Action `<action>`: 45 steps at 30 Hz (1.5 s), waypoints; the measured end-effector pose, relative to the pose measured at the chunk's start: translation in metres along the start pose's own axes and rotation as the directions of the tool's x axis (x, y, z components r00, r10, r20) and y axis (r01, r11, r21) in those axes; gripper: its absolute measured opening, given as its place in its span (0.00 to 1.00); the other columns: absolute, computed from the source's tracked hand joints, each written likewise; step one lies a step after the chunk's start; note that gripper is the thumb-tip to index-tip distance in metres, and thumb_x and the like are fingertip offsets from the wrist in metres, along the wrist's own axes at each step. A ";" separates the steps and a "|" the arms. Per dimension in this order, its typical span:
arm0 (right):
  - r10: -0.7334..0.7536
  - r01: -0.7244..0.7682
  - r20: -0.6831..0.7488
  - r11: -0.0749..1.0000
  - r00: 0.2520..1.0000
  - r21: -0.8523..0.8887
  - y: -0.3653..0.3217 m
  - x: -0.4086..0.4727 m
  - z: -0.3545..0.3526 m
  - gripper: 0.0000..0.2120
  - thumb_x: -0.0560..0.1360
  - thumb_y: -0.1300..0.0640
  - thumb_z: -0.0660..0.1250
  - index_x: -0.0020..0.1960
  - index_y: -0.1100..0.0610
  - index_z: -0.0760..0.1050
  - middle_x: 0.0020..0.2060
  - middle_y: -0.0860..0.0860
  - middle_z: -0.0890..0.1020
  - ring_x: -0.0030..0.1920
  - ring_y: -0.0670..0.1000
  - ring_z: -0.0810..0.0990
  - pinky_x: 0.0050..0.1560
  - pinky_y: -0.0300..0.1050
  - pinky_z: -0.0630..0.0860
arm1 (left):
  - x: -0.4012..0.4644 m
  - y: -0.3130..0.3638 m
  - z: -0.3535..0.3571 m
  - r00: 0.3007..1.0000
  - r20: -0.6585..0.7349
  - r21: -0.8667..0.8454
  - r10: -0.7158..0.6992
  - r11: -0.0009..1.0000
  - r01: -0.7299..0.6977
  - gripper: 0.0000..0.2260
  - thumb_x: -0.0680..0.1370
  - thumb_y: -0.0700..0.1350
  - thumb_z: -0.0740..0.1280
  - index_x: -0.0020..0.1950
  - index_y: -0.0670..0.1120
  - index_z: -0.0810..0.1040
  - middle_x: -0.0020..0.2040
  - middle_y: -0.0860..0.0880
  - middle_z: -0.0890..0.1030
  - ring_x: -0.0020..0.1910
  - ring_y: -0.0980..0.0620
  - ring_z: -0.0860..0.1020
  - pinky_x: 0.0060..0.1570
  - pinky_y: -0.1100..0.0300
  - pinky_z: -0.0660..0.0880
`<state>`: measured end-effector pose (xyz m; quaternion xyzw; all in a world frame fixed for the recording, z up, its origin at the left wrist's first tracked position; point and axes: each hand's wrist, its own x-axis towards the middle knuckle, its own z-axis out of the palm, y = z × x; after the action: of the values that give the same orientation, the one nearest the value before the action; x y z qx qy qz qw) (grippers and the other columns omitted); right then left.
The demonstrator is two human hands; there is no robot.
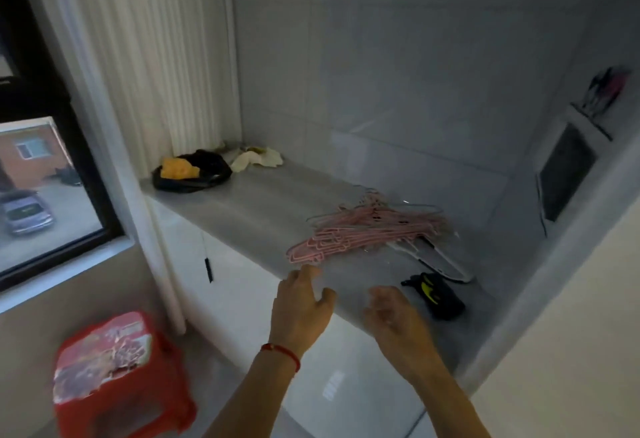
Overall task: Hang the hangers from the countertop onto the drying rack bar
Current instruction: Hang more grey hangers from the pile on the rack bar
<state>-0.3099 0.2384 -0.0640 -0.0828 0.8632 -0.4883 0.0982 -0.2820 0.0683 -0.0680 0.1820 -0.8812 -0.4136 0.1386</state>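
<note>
A pile of several pink wire hangers [367, 229] lies on the grey countertop [263, 205], near its front right part. A white hanger [440, 261] lies partly under the pile on its right side. My left hand [301, 302], with a red string on the wrist, hovers just in front of the pile's near end, fingers loosely bent, holding nothing. To its right, over the counter's front edge, is my right hand [391, 313], blurred and with fingers loosely curled around nothing. No drying rack bar is in view.
A black and yellow object [434, 294] lies on the counter right of my right hand. At the counter's far left sit a black bag with something orange [190, 172] and pale cloths [256, 157]. A red stool [117, 372] stands on the floor at left, below a window.
</note>
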 end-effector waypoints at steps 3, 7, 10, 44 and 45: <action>0.034 -0.034 -0.029 0.999 0.999 -0.014 -0.001 0.055 0.016 0.13 0.79 0.60 0.69 0.63 0.52 0.77 0.56 0.47 0.82 0.59 0.50 0.81 0.61 0.48 0.78 | 0.065 -0.019 0.009 0.997 0.075 0.109 0.011 0.994 -0.019 0.21 0.73 0.53 0.65 0.67 0.52 0.74 0.65 0.48 0.78 0.62 0.43 0.76 0.60 0.45 0.78; 0.093 -0.088 -0.081 0.994 0.992 0.067 -0.002 0.119 0.036 0.07 0.80 0.60 0.67 0.55 0.52 0.81 0.50 0.45 0.83 0.54 0.48 0.82 0.53 0.40 0.76 | 0.129 -0.039 0.020 0.985 0.166 0.121 0.034 0.991 -0.055 0.22 0.75 0.48 0.67 0.69 0.51 0.75 0.64 0.49 0.80 0.64 0.46 0.76 0.65 0.47 0.76; 0.161 -0.147 -0.081 0.977 0.984 0.155 0.002 0.176 0.054 0.04 0.78 0.56 0.67 0.47 0.51 0.81 0.44 0.48 0.85 0.47 0.51 0.84 0.51 0.50 0.82 | 0.173 -0.048 0.030 0.976 0.213 0.126 -0.036 0.992 0.009 0.14 0.78 0.45 0.69 0.63 0.49 0.78 0.56 0.48 0.81 0.58 0.47 0.78 0.60 0.48 0.78; 0.081 -0.247 0.348 0.849 0.934 0.467 -0.108 0.279 0.176 0.31 0.77 0.41 0.73 0.72 0.54 0.66 0.48 0.54 0.86 0.45 0.57 0.87 0.32 0.43 0.80 | 0.194 -0.087 -0.083 0.926 0.212 -0.553 -0.314 0.742 0.378 0.14 0.78 0.25 0.62 0.58 0.40 0.73 0.62 0.37 0.79 0.54 0.40 0.83 0.52 0.48 0.83; 0.071 -0.274 0.409 0.842 0.910 0.464 -0.119 0.269 0.187 0.32 0.77 0.44 0.74 0.72 0.57 0.64 0.50 0.57 0.85 0.48 0.61 0.87 0.31 0.42 0.80 | 0.181 -0.089 -0.091 0.926 0.179 -0.547 -0.332 0.749 0.374 0.14 0.78 0.25 0.62 0.59 0.39 0.73 0.62 0.37 0.79 0.55 0.39 0.83 0.53 0.46 0.83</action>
<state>-0.5181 -0.0409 -0.0797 -0.0660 0.6711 -0.6634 0.3243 -0.3898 -0.1249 -0.0644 0.2804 -0.6700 -0.6833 0.0749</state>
